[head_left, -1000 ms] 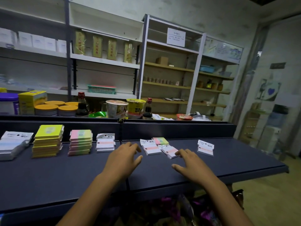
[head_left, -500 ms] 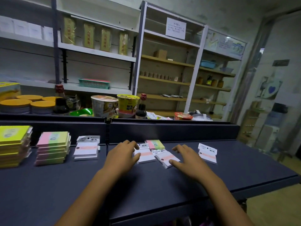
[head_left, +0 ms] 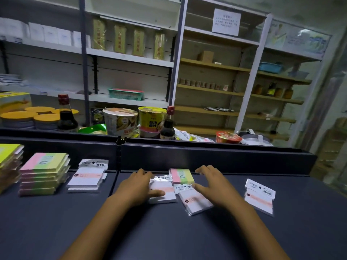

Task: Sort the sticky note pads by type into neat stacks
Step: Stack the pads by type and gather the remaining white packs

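Take the pink-and-green pad (head_left: 181,176) as your landmark: it lies flat on the dark tabletop (head_left: 187,237), close against the raised back rail, and the loose cluster you still have to sort sits around it. Your left hand (head_left: 138,186) is on the pad's left, palm down with fingers fairly straight, resting on the white packaged pad (head_left: 163,192) that lies just beside and nearer you than the landmark; its thumb lies across that pack's near part, but nothing is curled round it. Your right hand (head_left: 213,183) is on the landmark's right, also flat and spread, holding nothing, its thumb touching the header of the tilted white pad (head_left: 195,200), which lies nearer you than the landmark with its long axis slanting away toward your right. Both hands are about equally near the coloured pad, the right fingers reaching past its right edge toward the rail. A further white pad (head_left: 260,197) lies well apart to the landmark's right, angled much like the tilted one. Far to the left of the landmark stand the finished piles: the white stack (head_left: 87,177), then the pink-and-green stack (head_left: 44,171), then the yellow stack (head_left: 8,160) at the frame edge. Judging from this, the coloured pad must travel left across the white stack, so your left hand looks the better placed carrier, while your right can square up the tilted white pad.
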